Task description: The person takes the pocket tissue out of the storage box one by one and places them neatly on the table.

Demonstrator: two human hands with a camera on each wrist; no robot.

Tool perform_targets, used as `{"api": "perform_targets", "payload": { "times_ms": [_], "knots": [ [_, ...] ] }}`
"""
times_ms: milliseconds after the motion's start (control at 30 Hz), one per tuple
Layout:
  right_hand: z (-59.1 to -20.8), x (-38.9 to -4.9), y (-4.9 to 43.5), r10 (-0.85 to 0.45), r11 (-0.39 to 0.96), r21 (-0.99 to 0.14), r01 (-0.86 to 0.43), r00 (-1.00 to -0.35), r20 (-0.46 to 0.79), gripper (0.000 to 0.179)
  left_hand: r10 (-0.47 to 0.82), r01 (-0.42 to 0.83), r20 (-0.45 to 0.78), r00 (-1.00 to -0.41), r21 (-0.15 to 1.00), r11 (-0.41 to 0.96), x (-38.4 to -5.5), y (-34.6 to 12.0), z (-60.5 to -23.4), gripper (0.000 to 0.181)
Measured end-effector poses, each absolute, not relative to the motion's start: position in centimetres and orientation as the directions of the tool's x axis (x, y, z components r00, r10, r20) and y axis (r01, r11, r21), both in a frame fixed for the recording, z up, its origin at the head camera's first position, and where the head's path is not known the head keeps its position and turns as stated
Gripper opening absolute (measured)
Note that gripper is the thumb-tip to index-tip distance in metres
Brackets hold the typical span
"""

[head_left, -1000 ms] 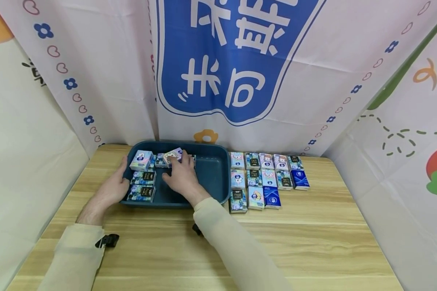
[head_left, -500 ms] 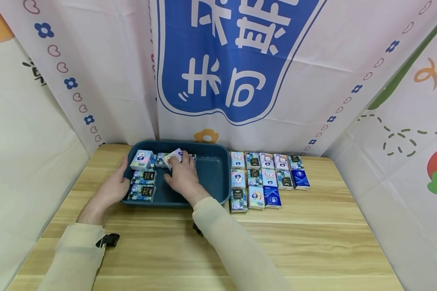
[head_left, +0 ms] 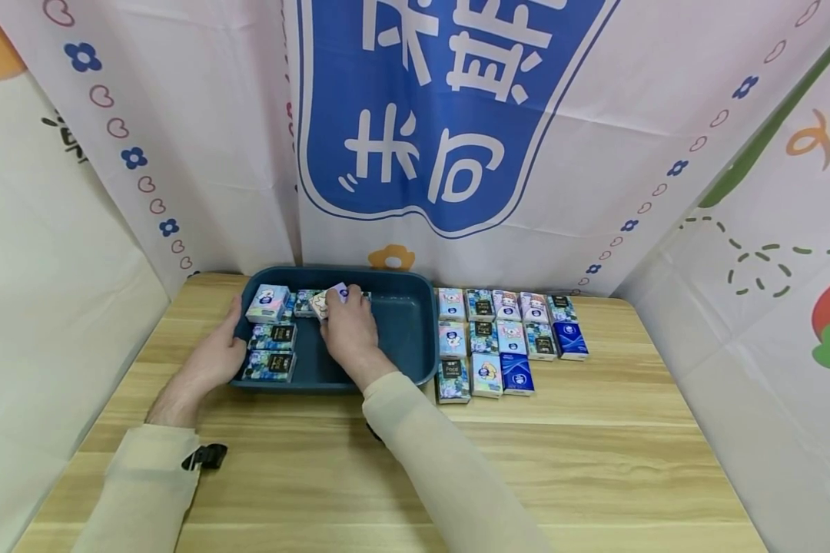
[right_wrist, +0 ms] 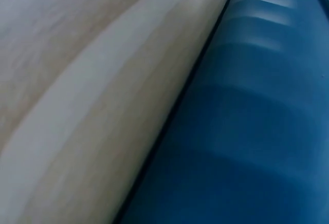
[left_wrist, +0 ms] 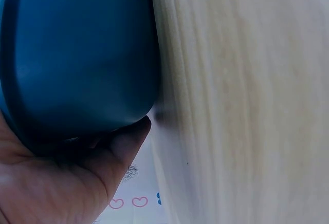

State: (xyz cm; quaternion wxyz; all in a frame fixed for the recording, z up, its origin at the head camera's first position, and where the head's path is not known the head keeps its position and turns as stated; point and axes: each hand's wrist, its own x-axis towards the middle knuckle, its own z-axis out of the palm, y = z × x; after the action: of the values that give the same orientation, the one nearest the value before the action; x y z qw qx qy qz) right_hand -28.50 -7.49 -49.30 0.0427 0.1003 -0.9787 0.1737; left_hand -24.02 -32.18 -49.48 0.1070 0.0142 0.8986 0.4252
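Observation:
In the head view my right hand (head_left: 351,330) reaches into a dark teal plastic basin (head_left: 401,378) and grips a purple-and-white tissue pack (head_left: 320,305), tilted above other packs at the back. The fingers partly cover it. My left hand (head_left: 214,349) rests along the basin's left end from outside, its fingers fairly straight; the left wrist view shows the palm (left_wrist: 56,188) against the wall. Along the basin's left side lie a light blue pack (head_left: 268,302) and two dark floral packs (head_left: 273,336). The right wrist view shows the basin's outer wall (right_wrist: 247,131), not the hand.
Right of the basin, several tissue packs stand in rows, among them a dark floral pack (head_left: 453,382) and a blue pack (head_left: 517,375). The wooden table (head_left: 595,461) ends at a printed curtain (head_left: 553,192) behind; more cloth hangs at both sides.
My right hand has shifted slightly right, and its thumb has drawn in under the hand. The tissue pack has turned a little with it. My left hand and the basin have stayed put.

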Motion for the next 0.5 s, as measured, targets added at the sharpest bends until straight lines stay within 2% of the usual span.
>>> {"api": "perform_targets", "payload": {
  "times_ms": [333,500],
  "knots": [
    [-49.40,-28.17,-7.38,-0.309,0.922,-0.230,-0.312,-0.950,0.049,0.070,0.121,-0.058,-0.176,-0.977,0.764,0.642,-24.03,-32.21,-49.45,0.081],
    [-49.51,-28.09,-7.24,-0.324,0.924,-0.184,-0.336,-0.942,0.092,0.062,0.126,-0.050,-0.172,-0.977,0.759,0.649,-24.05,-32.23,-49.47,0.081]
  ]
}}
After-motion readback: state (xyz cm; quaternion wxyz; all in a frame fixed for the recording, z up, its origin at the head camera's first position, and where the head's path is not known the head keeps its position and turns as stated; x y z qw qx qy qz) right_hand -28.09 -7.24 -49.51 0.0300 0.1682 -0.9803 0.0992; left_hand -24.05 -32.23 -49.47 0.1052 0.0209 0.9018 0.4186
